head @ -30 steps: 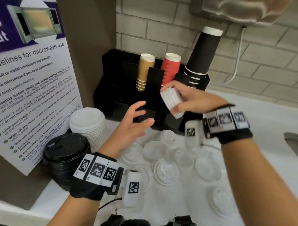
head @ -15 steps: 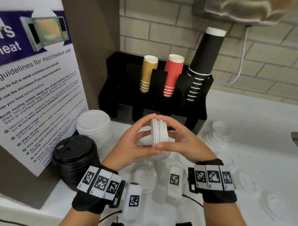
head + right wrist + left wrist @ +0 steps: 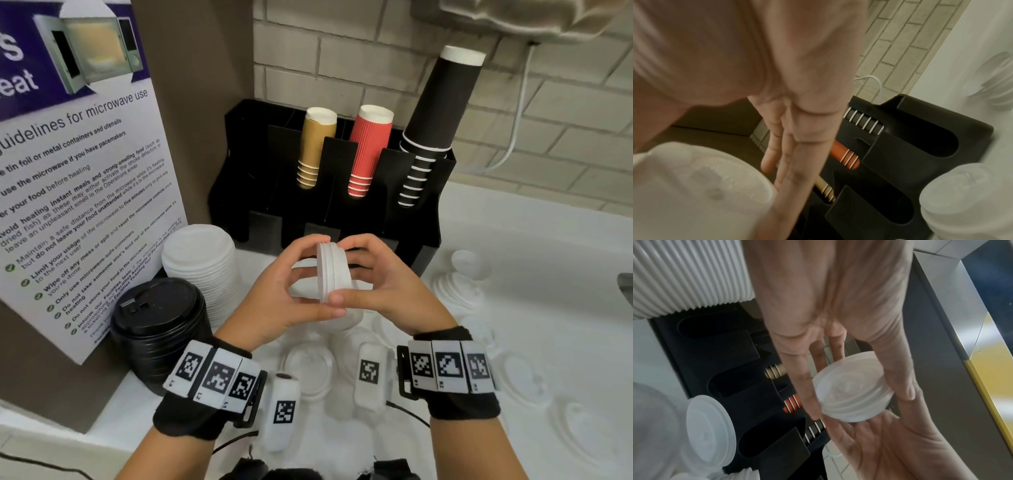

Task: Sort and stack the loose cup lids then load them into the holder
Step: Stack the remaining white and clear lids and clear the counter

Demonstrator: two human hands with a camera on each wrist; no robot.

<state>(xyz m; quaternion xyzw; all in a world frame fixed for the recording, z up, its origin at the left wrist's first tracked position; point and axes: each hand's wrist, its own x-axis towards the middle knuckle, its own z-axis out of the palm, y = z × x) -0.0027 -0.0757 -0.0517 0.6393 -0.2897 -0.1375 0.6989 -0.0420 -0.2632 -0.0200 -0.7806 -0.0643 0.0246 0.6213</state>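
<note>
Our left hand (image 3: 291, 294) and right hand (image 3: 380, 284) pinch small lid stack (image 3: 330, 272), fingers curled round rim. Holder (image 3: 260, 178) slots unloaded; many lids (image 3: 520, 380) loose on counter (image 3: 548, 260).

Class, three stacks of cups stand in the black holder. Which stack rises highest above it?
The black cups, in the rightmost slot; the gold and red stacks beside them are far shorter.

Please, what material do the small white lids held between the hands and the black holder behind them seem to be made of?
Small stack of white lids: probably thin plastic, matte and slightly translucent; the left wrist view shows light passing through its moulded rings.
Black slotted cup holder: likely rigid plastic, smooth, dull sheen, with cleanly rounded slots.
</note>
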